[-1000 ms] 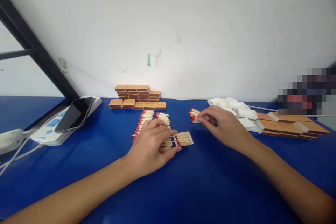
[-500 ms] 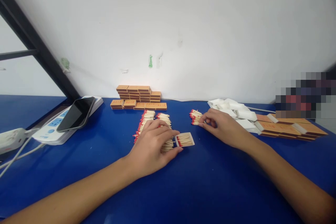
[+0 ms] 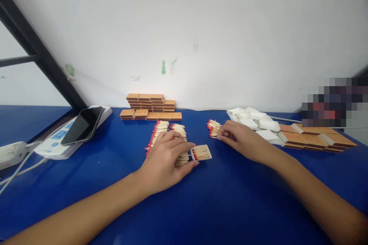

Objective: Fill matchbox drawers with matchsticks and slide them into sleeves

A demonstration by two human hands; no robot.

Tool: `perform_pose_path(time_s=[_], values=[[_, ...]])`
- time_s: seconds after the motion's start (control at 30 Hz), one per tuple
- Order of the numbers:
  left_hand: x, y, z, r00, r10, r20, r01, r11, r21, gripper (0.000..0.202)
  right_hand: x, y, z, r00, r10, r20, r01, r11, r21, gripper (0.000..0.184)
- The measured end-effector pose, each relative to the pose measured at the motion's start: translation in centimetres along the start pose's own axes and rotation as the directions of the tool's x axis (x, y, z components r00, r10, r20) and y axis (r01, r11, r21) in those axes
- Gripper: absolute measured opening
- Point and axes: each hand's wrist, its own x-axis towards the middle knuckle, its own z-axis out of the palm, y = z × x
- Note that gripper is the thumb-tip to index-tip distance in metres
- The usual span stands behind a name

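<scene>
In the head view, my left hand (image 3: 165, 159) rests over the matches. Its thumb and index finger hold the left end of a small white matchbox tray (image 3: 209, 153) from two sides. Red-tipped matches (image 3: 202, 152) lie side by side in that tray. Piles of loose matches (image 3: 156, 132) spread out beyond and partly under my left hand. At a smaller match pile (image 3: 212, 128) on the right, my right hand (image 3: 240, 138) has thumb and index finger pinched on the plain ends of matches; how many is hidden.
Orange matchboxes (image 3: 145, 101) stand stacked by the wall, with more matchboxes (image 3: 313, 139) at the right. White empty trays (image 3: 257, 120) lie heaped beside those. A phone (image 3: 83, 124) lies on a white power strip (image 3: 51, 147) at the left, among cables. The tabletop (image 3: 201, 206) is blue.
Both hands keep nearly the same places, the left at the tray and the right at the small match pile. The whole view has shifted very slightly.
</scene>
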Motion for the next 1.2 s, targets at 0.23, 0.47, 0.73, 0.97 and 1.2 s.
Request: perform_pose_path(time_s=[0.23, 0.47, 0.73, 0.97, 1.2], values=[[-0.1, -0.1, 0.0, 1.000, -0.007, -0.020, 0.007, 1.000, 0.029, 0.041, -0.5, -1.1, -0.2, 0.998, -0.039, -0.042, 0.041, 0.999, 0.028, 0.021], [-0.1, -0.4, 0.0, 0.998, -0.033, -0.059, 0.036, 0.998, 0.044, 0.043, -1.1, -6.1, -0.7, 0.989, -0.120, -0.091, 0.130, 0.985, 0.110, 0.014], [0.0, -0.3, 0.1, 0.999, -0.008, -0.051, 0.009, 1.000, 0.013, 0.043, -1.4, -7.2, 0.9, 0.984, -0.175, -0.033, 0.178, 0.975, 0.134, 0.008], [-0.1, -0.4, 0.2, 1.000, -0.001, -0.030, 0.001, 1.000, 0.004, 0.044, -0.9, -6.3, 0.4, 0.994, -0.072, -0.079, 0.089, 0.964, 0.249, 0.016], [-0.2, -0.1, 0.1, 0.999, -0.004, -0.040, 0.005, 1.000, 0.016, 0.044, 0.1, -0.9, -0.6, 0.989, 0.059, -0.134, -0.064, 0.998, -0.027, 0.017]])
